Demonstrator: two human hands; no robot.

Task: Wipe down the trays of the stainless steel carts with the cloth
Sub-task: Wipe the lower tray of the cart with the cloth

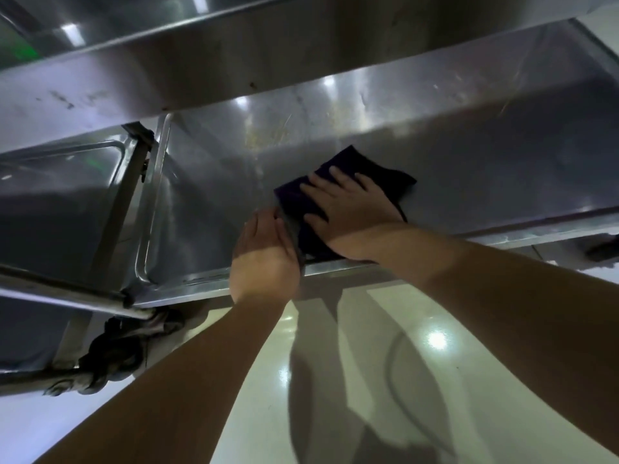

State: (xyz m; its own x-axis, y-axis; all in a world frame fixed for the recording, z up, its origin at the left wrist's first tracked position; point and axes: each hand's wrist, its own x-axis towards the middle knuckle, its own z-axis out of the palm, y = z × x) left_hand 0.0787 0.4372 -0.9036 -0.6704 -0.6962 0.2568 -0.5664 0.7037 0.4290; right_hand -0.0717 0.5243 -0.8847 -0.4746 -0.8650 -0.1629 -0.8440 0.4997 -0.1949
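Observation:
A dark purple cloth (355, 169) lies folded on the lower stainless steel tray (485, 169) of the cart, near its front rim. My right hand (348, 212) presses flat on the cloth with straight, spread fingers. My left hand (264, 256) sits just left of it at the tray's front edge, fingers straight, its edge touching the cloth's left border. The part of the cloth under my right palm is hidden.
An upper tray (201, 61) overhangs the lower one. A second cart's tray (60, 195) adjoins on the left, with upright frame bars (117, 209) between them. A caster with dark cloth wrapped around it (110, 356) sits at lower left. Glossy pale floor (385, 346) lies below.

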